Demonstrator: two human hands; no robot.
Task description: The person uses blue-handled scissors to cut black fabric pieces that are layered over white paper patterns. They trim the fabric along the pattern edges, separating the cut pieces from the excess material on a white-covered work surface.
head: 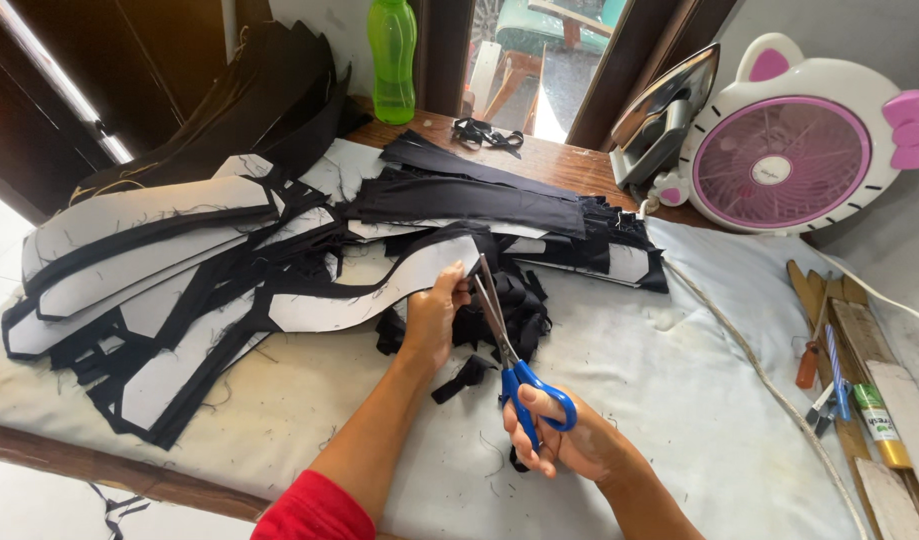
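Scissors trimming a fabric-backed white piece, seen from the head camera.

The right hand [569,440] has its grip closed through the blue handles of the scissors [507,345], blades parted a little and pointing away from the body – their tips meet the end of the white curved piece [379,290]. The left hand [431,318] pinches that end between thumb and fingers just beside the blades, apparently to keep the edge taut and lifted for the cut; its forearm runs straight up from a red sleeve [314,510], wrist level. Black offcuts [499,315] lie under the blades. Similar backed pieces [139,260] are stacked to the left on the padded table [659,390] – an iron [659,115], a pink fan [794,140] and a green bottle [392,60] stand along the far edge.
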